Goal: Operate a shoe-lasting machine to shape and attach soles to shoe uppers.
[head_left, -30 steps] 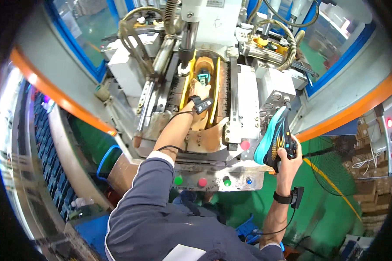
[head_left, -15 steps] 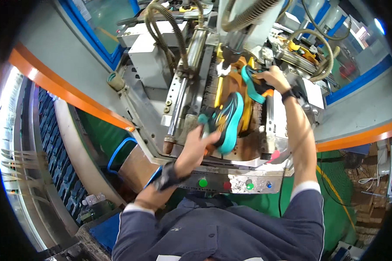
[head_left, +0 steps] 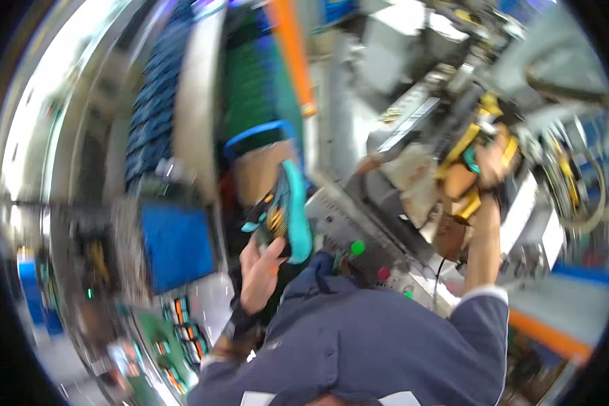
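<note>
My left hand point(head_left: 258, 277) is closed on the rear part of a shoe point(head_left: 295, 216) with a black upper, yellow-orange marks and a thick teal sole. It holds this shoe upright, toe up, left of the machine's front panel. Over the press machine's brown and yellow shoe mould point(head_left: 461, 179), my right hand point(head_left: 495, 162) is smeared by motion. A teal part of a second shoe point(head_left: 470, 159) shows at its fingers; the hand seems closed on it. Most of that shoe is hidden by the hand or blurred.
The metal front panel point(head_left: 331, 220) carries a green button point(head_left: 357, 247) and a red one. A blue-framed stool point(head_left: 260, 169) stands behind the held shoe. Further left are a blue pad point(head_left: 176, 237) and several teal, orange and black shoes point(head_left: 191, 331) below it.
The view has swung left. My left hand has carried its shoe away from the machine to the left. My right hand stays over the mould, its shoe now mostly hidden.
</note>
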The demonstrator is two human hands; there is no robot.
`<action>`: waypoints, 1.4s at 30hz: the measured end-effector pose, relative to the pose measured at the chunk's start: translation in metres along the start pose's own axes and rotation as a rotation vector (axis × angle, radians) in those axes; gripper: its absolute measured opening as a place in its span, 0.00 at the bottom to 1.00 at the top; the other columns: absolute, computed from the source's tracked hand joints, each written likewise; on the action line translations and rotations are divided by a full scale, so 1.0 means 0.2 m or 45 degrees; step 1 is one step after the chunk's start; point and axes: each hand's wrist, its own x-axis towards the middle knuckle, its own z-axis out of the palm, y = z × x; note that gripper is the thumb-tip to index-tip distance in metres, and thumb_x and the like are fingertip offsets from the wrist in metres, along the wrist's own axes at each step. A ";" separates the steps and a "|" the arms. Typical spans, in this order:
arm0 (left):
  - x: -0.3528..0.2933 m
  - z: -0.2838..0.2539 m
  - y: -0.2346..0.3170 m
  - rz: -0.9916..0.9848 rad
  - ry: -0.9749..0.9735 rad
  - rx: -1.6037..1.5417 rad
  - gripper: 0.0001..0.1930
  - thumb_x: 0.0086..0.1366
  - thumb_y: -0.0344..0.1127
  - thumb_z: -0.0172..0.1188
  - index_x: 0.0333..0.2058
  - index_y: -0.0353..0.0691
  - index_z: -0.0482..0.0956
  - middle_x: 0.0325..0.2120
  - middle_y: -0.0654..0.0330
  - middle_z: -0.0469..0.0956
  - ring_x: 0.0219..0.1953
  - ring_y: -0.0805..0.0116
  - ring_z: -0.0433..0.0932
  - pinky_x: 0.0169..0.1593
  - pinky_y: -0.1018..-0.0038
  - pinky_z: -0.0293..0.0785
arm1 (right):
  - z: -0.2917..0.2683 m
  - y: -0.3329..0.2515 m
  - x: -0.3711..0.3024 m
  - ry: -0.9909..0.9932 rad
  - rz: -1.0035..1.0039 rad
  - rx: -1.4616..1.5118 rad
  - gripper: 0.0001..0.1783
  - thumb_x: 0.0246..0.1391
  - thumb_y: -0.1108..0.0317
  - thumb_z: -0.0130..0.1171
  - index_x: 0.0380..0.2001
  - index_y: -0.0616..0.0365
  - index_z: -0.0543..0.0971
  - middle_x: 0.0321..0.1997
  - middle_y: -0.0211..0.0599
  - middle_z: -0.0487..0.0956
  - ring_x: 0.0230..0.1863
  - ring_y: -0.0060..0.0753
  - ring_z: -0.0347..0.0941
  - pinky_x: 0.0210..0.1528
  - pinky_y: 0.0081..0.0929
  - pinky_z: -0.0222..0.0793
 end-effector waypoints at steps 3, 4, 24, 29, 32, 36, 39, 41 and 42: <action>-0.04 -0.04 -0.13 0.003 -0.046 -0.132 0.22 0.65 0.29 0.58 0.56 0.30 0.66 0.50 0.54 0.75 0.50 0.66 0.76 0.53 0.67 0.75 | -0.90 -0.63 -0.55 -0.292 0.116 0.514 0.11 0.56 0.68 0.57 0.39 0.65 0.78 0.44 0.51 0.80 0.47 0.46 0.76 0.46 0.37 0.71; -0.07 -0.09 -0.19 0.009 -0.010 -0.167 0.22 0.65 0.29 0.58 0.56 0.30 0.66 0.50 0.54 0.75 0.50 0.66 0.76 0.54 0.67 0.74 | -0.92 -0.71 -0.78 -0.242 -0.184 0.641 0.06 0.53 0.71 0.59 0.34 0.62 0.79 0.36 0.43 0.80 0.39 0.43 0.76 0.41 0.33 0.71; -0.94 -1.00 -0.25 0.339 0.594 -0.031 0.34 0.59 0.32 0.66 0.62 0.32 0.61 0.47 0.59 0.75 0.48 0.73 0.71 0.54 0.74 0.66 | -0.16 -1.17 -1.55 -0.508 -0.726 0.897 0.08 0.53 0.74 0.59 0.37 0.61 0.79 0.32 0.38 0.79 0.33 0.31 0.76 0.35 0.25 0.71; -1.06 -1.26 -0.24 0.324 0.674 -0.208 0.27 0.59 0.36 0.65 0.54 0.30 0.68 0.43 0.60 0.75 0.44 0.74 0.70 0.48 0.76 0.67 | -0.45 -2.03 -1.75 -1.013 -0.863 1.268 0.05 0.56 0.75 0.57 0.36 0.60 0.79 0.33 0.33 0.78 0.32 0.22 0.73 0.35 0.21 0.69; -1.09 -1.37 -0.27 0.360 0.679 -0.364 0.26 0.60 0.29 0.64 0.56 0.31 0.67 0.47 0.60 0.76 0.48 0.75 0.72 0.54 0.76 0.66 | -0.66 -2.41 -1.85 -1.140 -1.069 1.421 0.04 0.57 0.75 0.57 0.35 0.61 0.79 0.34 0.30 0.79 0.31 0.18 0.72 0.35 0.18 0.69; -1.05 -1.58 -0.40 0.342 1.016 -0.600 0.21 0.59 0.31 0.64 0.50 0.32 0.72 0.39 0.61 0.79 0.36 0.75 0.77 0.37 0.78 0.72 | -1.13 -3.05 -1.77 -0.878 -1.481 1.697 0.04 0.56 0.79 0.57 0.35 0.63 0.79 0.35 0.32 0.79 0.33 0.20 0.73 0.36 0.18 0.69; -1.01 -1.94 -0.61 0.311 1.359 -0.736 0.16 0.58 0.33 0.65 0.44 0.34 0.76 0.30 0.59 0.80 0.26 0.72 0.78 0.28 0.77 0.72 | -1.48 -3.50 -1.78 -0.585 -1.743 1.730 0.05 0.56 0.77 0.59 0.37 0.63 0.79 0.36 0.32 0.80 0.32 0.20 0.73 0.35 0.19 0.69; -0.99 -2.21 -0.67 0.267 1.564 -0.549 0.15 0.57 0.36 0.66 0.40 0.33 0.76 0.28 0.59 0.80 0.24 0.72 0.78 0.27 0.77 0.73 | -1.68 -3.80 -1.90 -0.452 -1.938 1.836 0.06 0.56 0.75 0.60 0.38 0.62 0.79 0.35 0.33 0.81 0.31 0.20 0.73 0.34 0.20 0.69; -0.96 -2.37 -0.79 0.238 1.692 -0.523 0.16 0.55 0.36 0.66 0.39 0.33 0.77 0.27 0.59 0.80 0.23 0.72 0.77 0.25 0.76 0.73 | -1.78 -3.96 -1.98 -0.397 -2.044 1.775 0.07 0.55 0.74 0.61 0.38 0.62 0.80 0.35 0.34 0.81 0.31 0.20 0.73 0.34 0.20 0.69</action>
